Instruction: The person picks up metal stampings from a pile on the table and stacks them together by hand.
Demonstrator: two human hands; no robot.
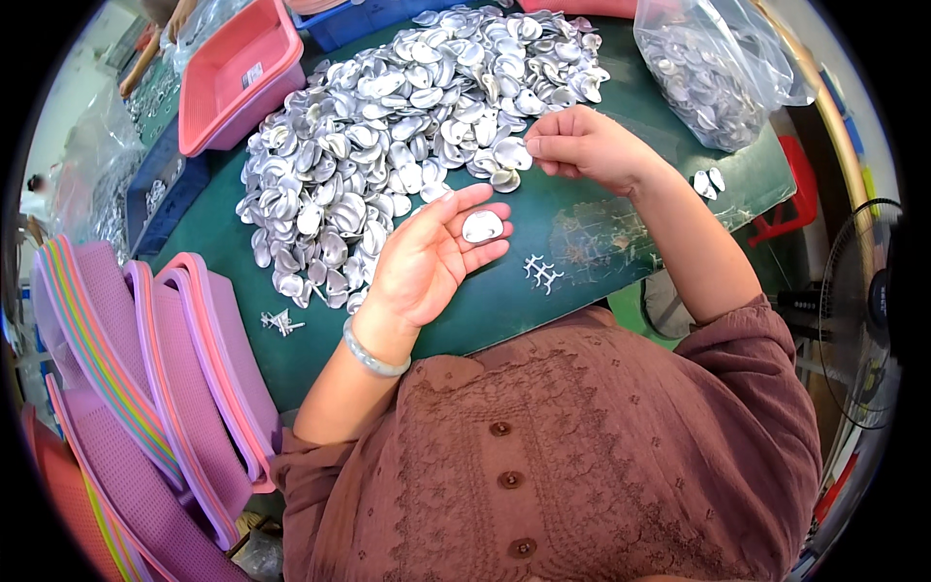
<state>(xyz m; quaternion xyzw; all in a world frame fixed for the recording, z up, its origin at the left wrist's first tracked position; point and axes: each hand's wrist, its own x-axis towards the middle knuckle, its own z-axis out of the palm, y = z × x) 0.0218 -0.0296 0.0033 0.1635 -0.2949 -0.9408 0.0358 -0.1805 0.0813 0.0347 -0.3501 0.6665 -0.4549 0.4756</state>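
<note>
Head view shows your left hand (427,257) lying palm up over the green table (504,291), fingers spread and loosely cupped, with one small silver metal piece (482,226) resting on the fingertips rather than pinched. Your right hand (582,145) is farther off and to the right, at the near edge of the big pile of silver pieces (407,126), its thumb and forefinger drawn together at the pile; whether they have caught a piece you cannot tell. The piece in your palm looks thin, stiff and light, a shallow oval shell with a smooth shiny face, so it will likely slide easily and may have sharp rims. Take it by its edges between thumb and finger, not by the slick curved face. A clear bag of pieces (708,78) sits far right, a pink tray (242,78) far left.
</note>
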